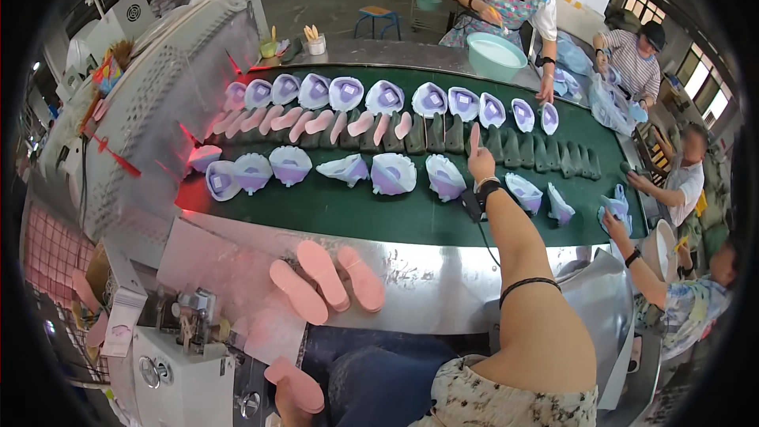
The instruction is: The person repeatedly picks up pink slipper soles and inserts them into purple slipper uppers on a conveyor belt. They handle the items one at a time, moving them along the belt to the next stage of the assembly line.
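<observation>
My right hand (481, 164) reaches over the green conveyor belt (316, 209), its fingers closed on a slim pink sole (475, 137) seen nearly edge-on. The sole is above the row of dark green outsoles (496, 148). Toward the left of that row, several pink soles (360, 124) lie on or against the dark ones. Low in the view, my left hand (289, 411) grips another pink sole (299, 386), and the frame's lower edge partly cuts the hand off. Three pink soles (320, 275) rest on the metal ledge (419, 281) in front of the belt.
Lilac-and-white shoe uppers (393, 174) line both sides of the outsoles. At the left, the belt meets a perforated metal machine (170, 95) with red light. Several co-workers stand across and to the right; one person's hand (545, 88) is over the belt near a pale green basin (496, 55).
</observation>
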`<state>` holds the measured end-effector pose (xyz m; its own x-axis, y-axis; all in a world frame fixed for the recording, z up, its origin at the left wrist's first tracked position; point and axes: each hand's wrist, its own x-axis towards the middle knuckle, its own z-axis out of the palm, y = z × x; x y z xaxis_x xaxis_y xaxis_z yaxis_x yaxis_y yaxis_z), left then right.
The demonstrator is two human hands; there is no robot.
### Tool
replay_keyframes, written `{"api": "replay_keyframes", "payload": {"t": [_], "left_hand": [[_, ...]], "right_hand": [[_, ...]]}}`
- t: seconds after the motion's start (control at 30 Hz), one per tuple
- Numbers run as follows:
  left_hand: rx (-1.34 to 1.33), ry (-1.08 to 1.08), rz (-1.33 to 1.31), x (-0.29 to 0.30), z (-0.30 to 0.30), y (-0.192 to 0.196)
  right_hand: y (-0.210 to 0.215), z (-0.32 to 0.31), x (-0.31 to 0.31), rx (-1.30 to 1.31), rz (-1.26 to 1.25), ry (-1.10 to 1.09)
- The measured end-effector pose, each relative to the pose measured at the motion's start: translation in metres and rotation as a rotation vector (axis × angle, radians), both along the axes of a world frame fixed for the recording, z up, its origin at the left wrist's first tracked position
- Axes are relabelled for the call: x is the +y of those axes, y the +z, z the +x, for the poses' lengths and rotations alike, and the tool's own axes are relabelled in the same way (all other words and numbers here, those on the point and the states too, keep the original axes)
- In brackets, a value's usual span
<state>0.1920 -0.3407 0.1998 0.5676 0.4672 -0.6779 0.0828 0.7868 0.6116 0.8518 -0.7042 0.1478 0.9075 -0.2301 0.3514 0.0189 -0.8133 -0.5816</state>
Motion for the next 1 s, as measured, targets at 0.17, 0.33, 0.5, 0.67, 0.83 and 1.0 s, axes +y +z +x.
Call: {"api": "replay_keyframes", "payload": {"t": [0.17, 0.33, 0.5, 0.67, 0.83, 1.0], "left_hand": [[0.035, -0.001, -0.052, 0.0, 0.02, 0.006], [0.029, -0.004, -0.065, -0.004, 0.028, 0.008], [0.052, 0.059, -0.019, -0.004, 0.03, 0.017], [-0.364, 0.028, -0.207, 0.018, 0.04, 0.024], [-0.072, 0.183, 0.009, 0.003, 0.014, 0.039], [-0.071, 0.213, -0.117, -0.01, -0.042, 0.03]], "right_hand": [[-0.026, 0.028, -0.014, 0.056, 0.133, 0.033], [-0.025, 0.011, 0.104, -0.224, 0.354, 0.201], [0.082, -0.204, 0.249, 0.567, 0.868, 1.177], [0.087, -0.401, 0.281, 0.563, 0.393, 1.594], [0.048, -0.433, 0.345, 0.648, 0.671, 1.443], [0.048, -0.409, 0.435, 0.782, 0.456, 1.344]]}}
